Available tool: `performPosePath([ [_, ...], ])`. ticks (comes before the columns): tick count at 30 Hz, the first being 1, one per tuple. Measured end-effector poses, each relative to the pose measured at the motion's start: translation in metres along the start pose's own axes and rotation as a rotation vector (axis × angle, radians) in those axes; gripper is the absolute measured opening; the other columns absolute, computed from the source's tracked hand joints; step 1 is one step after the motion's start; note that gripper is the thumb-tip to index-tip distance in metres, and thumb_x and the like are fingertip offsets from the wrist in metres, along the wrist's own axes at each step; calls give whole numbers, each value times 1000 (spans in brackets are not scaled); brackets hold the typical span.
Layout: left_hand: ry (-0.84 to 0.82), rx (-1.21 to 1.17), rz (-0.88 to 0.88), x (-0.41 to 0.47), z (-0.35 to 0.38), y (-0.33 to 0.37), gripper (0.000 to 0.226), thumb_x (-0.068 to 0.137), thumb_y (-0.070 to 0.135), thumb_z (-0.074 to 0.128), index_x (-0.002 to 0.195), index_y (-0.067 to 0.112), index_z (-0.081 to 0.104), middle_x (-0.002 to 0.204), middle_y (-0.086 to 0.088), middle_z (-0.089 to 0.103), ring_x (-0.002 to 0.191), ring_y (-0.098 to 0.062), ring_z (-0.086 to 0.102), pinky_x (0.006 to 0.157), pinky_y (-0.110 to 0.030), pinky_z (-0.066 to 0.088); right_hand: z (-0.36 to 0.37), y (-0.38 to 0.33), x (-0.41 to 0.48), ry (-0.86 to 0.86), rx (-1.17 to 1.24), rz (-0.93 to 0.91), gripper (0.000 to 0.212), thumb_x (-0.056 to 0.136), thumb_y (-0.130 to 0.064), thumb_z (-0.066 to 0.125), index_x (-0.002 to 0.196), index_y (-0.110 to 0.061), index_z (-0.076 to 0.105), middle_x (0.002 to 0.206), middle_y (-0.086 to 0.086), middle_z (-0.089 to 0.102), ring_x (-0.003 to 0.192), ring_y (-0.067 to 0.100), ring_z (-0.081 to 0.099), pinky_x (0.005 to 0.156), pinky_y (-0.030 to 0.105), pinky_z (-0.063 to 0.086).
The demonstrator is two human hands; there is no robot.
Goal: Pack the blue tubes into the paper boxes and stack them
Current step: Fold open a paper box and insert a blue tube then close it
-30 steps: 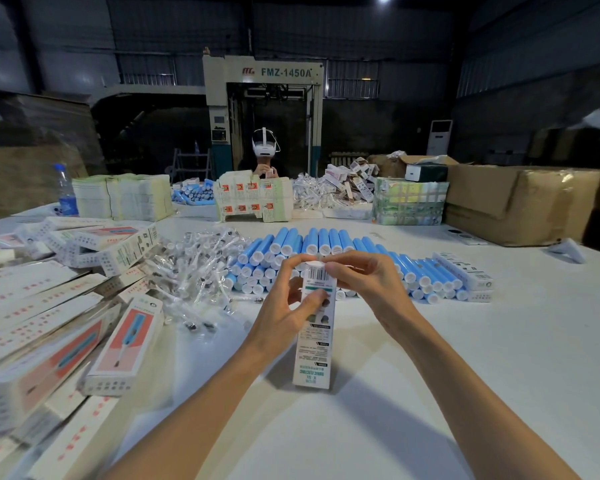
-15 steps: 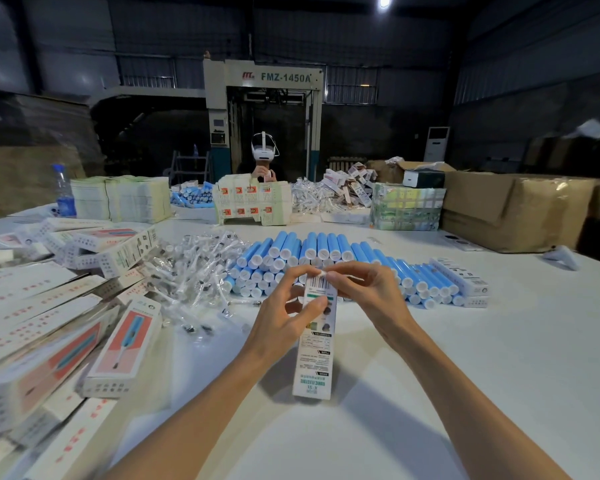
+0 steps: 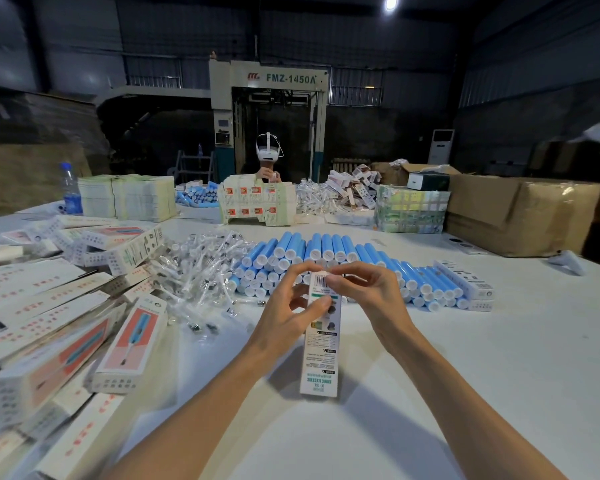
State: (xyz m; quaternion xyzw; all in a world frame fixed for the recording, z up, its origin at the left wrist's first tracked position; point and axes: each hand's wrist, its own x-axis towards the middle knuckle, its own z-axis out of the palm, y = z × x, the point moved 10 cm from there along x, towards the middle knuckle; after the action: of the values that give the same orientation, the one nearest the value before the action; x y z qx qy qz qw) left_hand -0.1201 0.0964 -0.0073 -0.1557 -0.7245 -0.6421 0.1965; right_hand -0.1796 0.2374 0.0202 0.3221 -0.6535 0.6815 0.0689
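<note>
Up front in the head view, a tall, narrow white paper box point(image 3: 321, 344) stands upright with its lower end on the white table point(image 3: 499, 375). It has a barcode near its top, a green band under that, small dark pictures mid-face and green lettering at the bottom that reads upside down.

The left hand point(image 3: 284, 315) grips the box's upper half, thumb across the printed front and the other fingers curled round the left edge. The right hand point(image 3: 364, 292) pinches the box's top end between thumb and forefinger point(image 3: 336, 271), the remaining fingers loosely bent behind. The top end is hidden under those fingertips, so I cannot tell whether it is closed.

Count: one box in hand, two hands on it. Just behind the hands lies a layered heap of blue cylindrical tubes with white caps point(image 3: 326, 249), several dozen, too many to number exactly. Two more white printed boxes point(image 3: 465, 280) lie against the heap's right end. Left of the heap is a pile of clear-wrapped small parts point(image 3: 194, 268), and along the table's left side sprawl many red-and-white printed boxes point(image 3: 132, 341), blurred beyond counting.
</note>
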Motion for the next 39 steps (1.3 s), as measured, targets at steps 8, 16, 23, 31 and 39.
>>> performPosePath([
  [8,-9,-107,-68,-1,-3,-4,47,92,29,80,131,36,56,110,-6,78,101,-27,77,73,-34,61,10,1,-4,-17,-5,-22,14,93,-24,78,106,-24,83,106,2,80,103,22,75,90,29,59],
  [16,90,-166,-178,3,-15,-14,24,97,43,77,119,41,69,101,-6,82,94,-25,80,68,-34,63,11,2,-7,7,-13,0,13,92,-24,78,104,-28,84,103,0,81,101,21,76,84,25,58],
  [23,139,-216,-190,3,-24,-15,22,90,38,84,111,35,78,96,-8,83,83,-31,82,63,-27,60,13,4,-8,-11,-10,24,15,92,-25,78,106,-25,83,106,2,80,103,23,76,88,33,55],
  [31,133,-212,-188,3,-24,-12,16,89,34,86,104,32,81,94,-9,83,83,-30,82,63,-29,62,12,-3,-10,-17,-24,4,9,91,-20,79,99,-19,84,101,5,81,99,26,76,89,33,58],
  [39,120,-174,-178,4,-23,-14,15,91,38,84,105,36,79,97,-6,83,87,-25,81,64,-27,61,10,-2,-11,60,-137,29,8,94,-17,76,96,-20,83,93,-1,81,90,20,77,85,34,57],
])
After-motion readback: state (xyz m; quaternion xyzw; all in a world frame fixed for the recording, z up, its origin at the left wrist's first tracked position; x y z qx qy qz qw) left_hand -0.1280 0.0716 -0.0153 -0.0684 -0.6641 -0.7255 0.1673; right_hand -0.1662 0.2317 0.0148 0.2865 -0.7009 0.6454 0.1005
